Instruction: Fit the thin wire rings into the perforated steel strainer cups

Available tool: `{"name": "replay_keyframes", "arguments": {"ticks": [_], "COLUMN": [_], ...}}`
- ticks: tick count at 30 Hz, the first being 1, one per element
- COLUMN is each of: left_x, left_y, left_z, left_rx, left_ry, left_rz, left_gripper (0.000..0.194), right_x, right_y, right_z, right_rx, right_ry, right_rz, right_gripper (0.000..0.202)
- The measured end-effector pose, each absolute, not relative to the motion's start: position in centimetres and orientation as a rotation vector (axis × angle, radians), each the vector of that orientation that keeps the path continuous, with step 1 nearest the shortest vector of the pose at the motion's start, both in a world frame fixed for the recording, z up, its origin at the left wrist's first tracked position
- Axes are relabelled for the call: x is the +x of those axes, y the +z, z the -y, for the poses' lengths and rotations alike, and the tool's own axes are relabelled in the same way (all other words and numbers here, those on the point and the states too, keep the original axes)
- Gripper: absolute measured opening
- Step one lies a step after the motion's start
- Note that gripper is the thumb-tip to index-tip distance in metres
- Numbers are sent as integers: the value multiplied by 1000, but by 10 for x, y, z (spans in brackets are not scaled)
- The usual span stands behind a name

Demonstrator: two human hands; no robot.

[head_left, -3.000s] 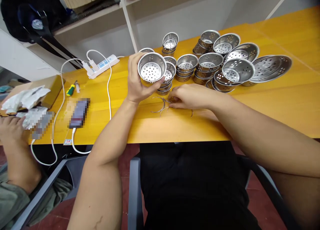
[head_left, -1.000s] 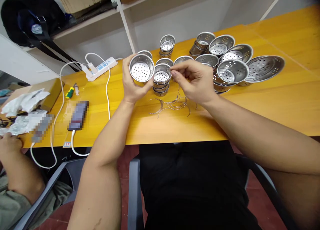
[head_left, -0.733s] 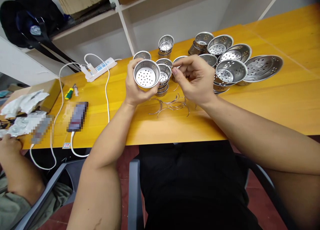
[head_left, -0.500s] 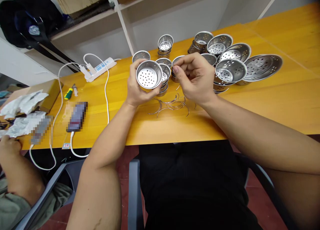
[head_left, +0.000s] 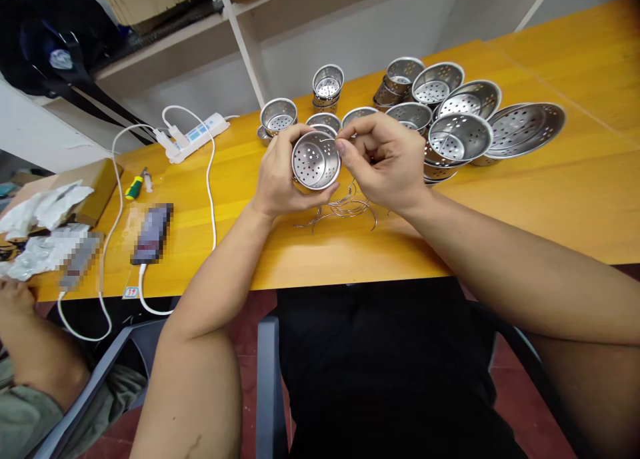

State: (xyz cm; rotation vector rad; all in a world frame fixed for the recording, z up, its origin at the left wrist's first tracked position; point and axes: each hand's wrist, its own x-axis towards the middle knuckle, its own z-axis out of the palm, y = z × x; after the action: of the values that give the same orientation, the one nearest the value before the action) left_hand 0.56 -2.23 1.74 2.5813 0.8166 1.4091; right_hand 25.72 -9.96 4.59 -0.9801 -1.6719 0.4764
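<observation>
My left hand (head_left: 280,179) is wrapped round a small perforated metal cup (head_left: 311,160), its open mouth tilted toward me. At the cup's right rim, my right hand (head_left: 387,159) pinches a thin curved wire (head_left: 329,139) between thumb and forefinger, with the wire reaching over the cup's mouth. Several loose curved wires (head_left: 350,209) lie on the table just below my hands. Behind them stand more perforated cups, one stack (head_left: 327,84) at the back and one cup (head_left: 279,114) to the left. Larger perforated bowls (head_left: 460,138) are stacked to the right of my right hand.
On the yellow table (head_left: 550,206), a white power strip (head_left: 197,138) with cables, a phone (head_left: 153,234) and a green screwdriver (head_left: 134,188) lie to the left. Plastic bags (head_left: 50,249) and a box (head_left: 103,189) are farther left, near another person's arm (head_left: 43,339).
My left hand has moved right with the cup, which is now tilted toward the right hand. My right hand has moved slightly left, bringing the wire to the cup's rim.
</observation>
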Motion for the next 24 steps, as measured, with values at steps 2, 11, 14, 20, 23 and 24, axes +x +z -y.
{"name": "replay_keyframes", "arguments": {"ticks": [2,11,14,20,23,24], "left_x": [9,17,21,17,12,10], "left_y": [20,24,23,24,26,26], "left_z": [27,33,34,35,33,32], "left_rx": [2609,2631,2607,2601,2607,2600], "left_ry": [1378,1327,1351,1433,1515,1540], "left_rz": [-834,-921,-923,-735,-590,-565], "left_gripper": [112,114,114,114,106,102], "right_x": [258,255,254,259,262,262], "right_y": [47,40,39,54,61,61], "right_z": [100,95,96,106,110,110], "right_rx": [-970,-894,-886,-844,-788,-761], "right_ry": [478,567,557,511,569,613], "right_rz": [1671,1643,1618,1763,1884,1898], "right_gripper": [63,58,58,51,53,53]}}
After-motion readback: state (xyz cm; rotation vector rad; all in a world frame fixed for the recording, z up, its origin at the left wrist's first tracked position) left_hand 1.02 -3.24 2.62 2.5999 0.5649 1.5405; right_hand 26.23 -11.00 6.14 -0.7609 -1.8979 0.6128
